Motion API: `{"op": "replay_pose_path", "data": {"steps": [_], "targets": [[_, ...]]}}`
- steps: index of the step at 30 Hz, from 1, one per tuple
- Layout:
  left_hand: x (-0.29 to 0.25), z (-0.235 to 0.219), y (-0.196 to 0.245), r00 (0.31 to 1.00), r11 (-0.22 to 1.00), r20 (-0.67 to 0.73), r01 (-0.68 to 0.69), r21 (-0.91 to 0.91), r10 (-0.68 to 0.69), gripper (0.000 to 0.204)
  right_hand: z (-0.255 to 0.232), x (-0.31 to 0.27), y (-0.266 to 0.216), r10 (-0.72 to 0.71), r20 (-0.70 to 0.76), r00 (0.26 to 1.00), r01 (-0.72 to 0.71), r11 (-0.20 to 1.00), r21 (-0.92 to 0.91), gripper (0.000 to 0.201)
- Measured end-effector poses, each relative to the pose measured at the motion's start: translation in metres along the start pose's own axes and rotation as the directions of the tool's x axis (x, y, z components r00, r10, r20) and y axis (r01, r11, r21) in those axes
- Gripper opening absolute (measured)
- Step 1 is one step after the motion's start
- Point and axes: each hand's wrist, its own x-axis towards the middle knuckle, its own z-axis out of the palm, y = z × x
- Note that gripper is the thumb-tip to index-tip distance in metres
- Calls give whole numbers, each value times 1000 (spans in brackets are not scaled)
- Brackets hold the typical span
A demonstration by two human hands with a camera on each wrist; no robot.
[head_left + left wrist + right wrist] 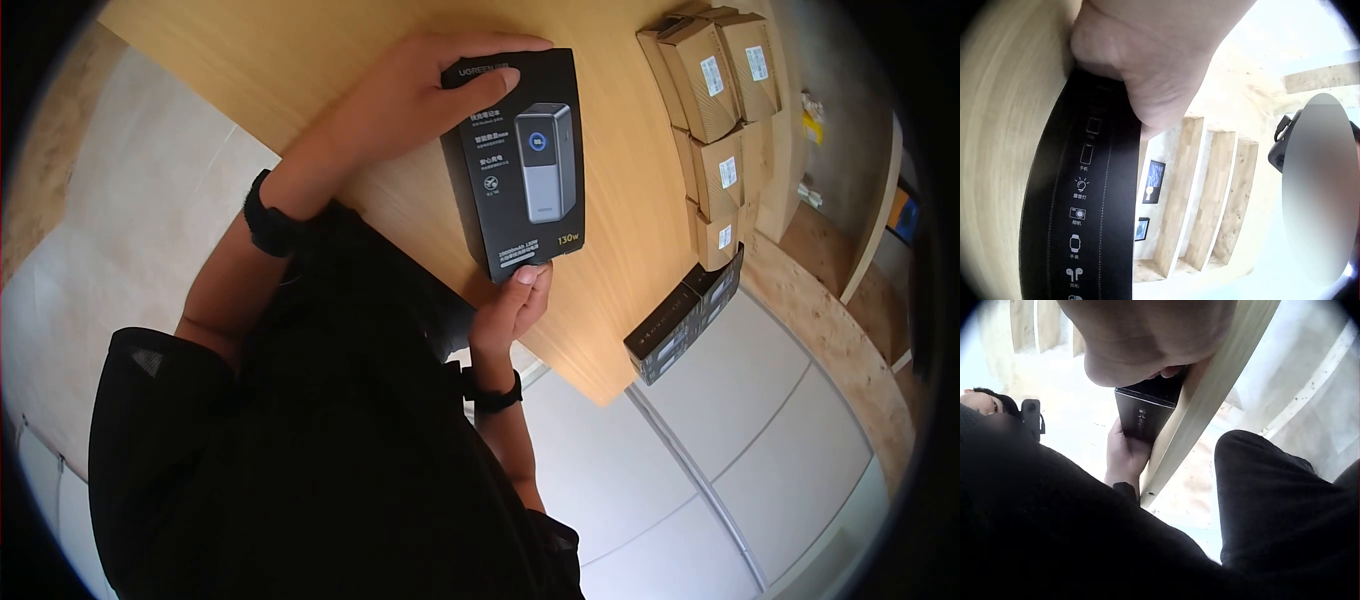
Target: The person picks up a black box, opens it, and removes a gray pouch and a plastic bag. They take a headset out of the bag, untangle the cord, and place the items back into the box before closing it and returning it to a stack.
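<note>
A black power bank box (548, 165) stands tilted on the wooden table (615, 190), its printed front showing a grey power bank and "130w". My left hand (425, 95) grips its upper end, thumb across the front and fingers along the far edge. At the lower end, the thumb and fingers of my right hand (512, 305) pinch the box's end edge. A narrow side of the power bank box (1079, 206) with white device icons shows in the left wrist view, below my left hand (1147, 56). In the right wrist view my right hand (1154, 337) covers part of the box.
Several brown cardboard boxes (700, 80) with white labels are stacked along the table's far side. Another black printed box (685, 320) lies by the table's right corner. Wooden shelves (1179, 206) stand beyond, and a dark-clothed leg (1266, 494) is beside the table edge (1204, 412).
</note>
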Motion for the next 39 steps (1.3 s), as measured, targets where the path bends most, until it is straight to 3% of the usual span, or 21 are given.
{"op": "replay_pose_path", "data": {"steps": [5,8,20,27,28,30,31,32,35,37,39], "targets": [[2,-3,3,1000,995,8,-13,99,12,38,4,3,-2,-11,48,999,13,999,-38,33],[2,-1,1,1000,1000,-7,4,23,-4,38,5,6,-3,-53,20,998,54,997,-62,30],[3,2,8,1000,992,-19,25,123,-22,38,-1,7,4,-59,66,996,66,992,-109,20],[6,9,16,999,982,-3,52,180,-53,41,-1,15,-6,-204,-14,979,201,973,-114,10],[4,12,22,998,977,-11,64,204,-63,41,2,15,-3,-229,-48,972,222,968,-121,21],[4,9,18,998,956,-12,64,286,-64,43,-1,12,-7,-190,-47,981,182,973,-145,20],[7,9,16,999,960,24,29,279,-37,45,-1,11,-2,-156,-43,987,149,981,-126,18],[8,12,16,999,977,13,30,213,-34,46,-3,15,-2,-252,-77,965,242,963,-118,11],[8,19,11,994,993,21,104,-48,-103,47,-9,13,0,-275,-87,957,268,960,-88,22],[12,16,8,993,992,42,112,-61,-110,48,-21,4,-20,110,17,994,-111,978,177,26],[21,12,2,997,997,75,20,79,-26,47,-29,3,-21,-43,-222,974,27,997,-72,44]]}}
